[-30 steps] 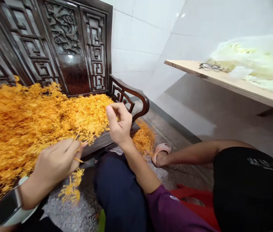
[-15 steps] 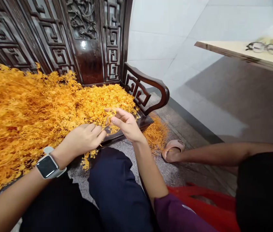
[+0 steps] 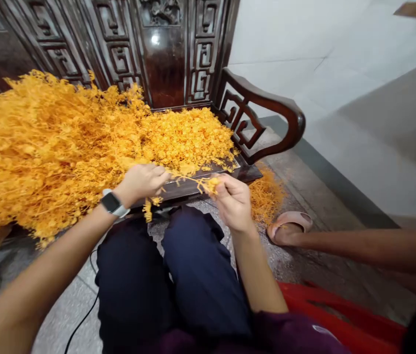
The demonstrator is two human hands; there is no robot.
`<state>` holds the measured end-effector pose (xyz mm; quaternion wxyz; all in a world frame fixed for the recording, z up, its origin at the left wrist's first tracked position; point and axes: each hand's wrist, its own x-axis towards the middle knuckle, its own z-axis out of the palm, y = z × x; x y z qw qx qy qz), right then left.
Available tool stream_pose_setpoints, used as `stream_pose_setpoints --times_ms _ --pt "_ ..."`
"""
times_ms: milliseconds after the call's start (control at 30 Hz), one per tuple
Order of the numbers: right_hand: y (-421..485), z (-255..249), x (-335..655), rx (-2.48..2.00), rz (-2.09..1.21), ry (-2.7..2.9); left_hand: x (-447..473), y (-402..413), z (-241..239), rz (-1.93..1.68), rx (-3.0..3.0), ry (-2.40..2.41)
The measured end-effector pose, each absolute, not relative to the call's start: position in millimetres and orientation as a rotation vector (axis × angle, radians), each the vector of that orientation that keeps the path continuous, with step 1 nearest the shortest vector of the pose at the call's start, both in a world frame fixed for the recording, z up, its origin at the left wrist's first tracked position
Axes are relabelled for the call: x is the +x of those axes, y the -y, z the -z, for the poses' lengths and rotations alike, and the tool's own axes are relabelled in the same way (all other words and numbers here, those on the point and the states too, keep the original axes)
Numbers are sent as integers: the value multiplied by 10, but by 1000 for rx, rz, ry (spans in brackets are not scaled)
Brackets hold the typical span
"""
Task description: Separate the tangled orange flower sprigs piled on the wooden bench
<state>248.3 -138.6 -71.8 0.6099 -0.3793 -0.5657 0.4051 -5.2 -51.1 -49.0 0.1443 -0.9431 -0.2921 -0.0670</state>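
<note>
A thin yellow flower sprig (image 3: 193, 180) stretches between my two hands above the front edge of a dark wooden bench (image 3: 178, 191). My left hand (image 3: 146, 181), with a watch on its wrist, is closed on the stem end. The fingers of my right hand (image 3: 233, 200) pinch the sprig's yellow flower end. Behind my left hand spreads a big pile of yellow flower stems (image 3: 60, 137). A lower heap of loose flower heads (image 3: 189, 140) lies beside it, near the bench's armrest. Another small sprig (image 3: 148, 210) dangles below my left hand; what holds it is hidden.
The carved armrest (image 3: 266, 110) bounds the bench on the right. On the floor beside it lies a heap of orange stems (image 3: 266, 194), next to another person's sandalled foot (image 3: 289, 228). A red plastic stool (image 3: 325, 305) is at lower right, a black cable (image 3: 82, 317) at lower left.
My hands have drawn apart, the sprig now stretched between them. My right hand has closed more on the flower end. The view has swung, moving the bench right and up in the picture.
</note>
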Motion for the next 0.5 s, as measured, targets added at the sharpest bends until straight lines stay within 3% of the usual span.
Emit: stream_pose_setpoints --times_ms 500 --pt "1775 400 2483 -605 -984 991 278 736 669 333 -2856 584"
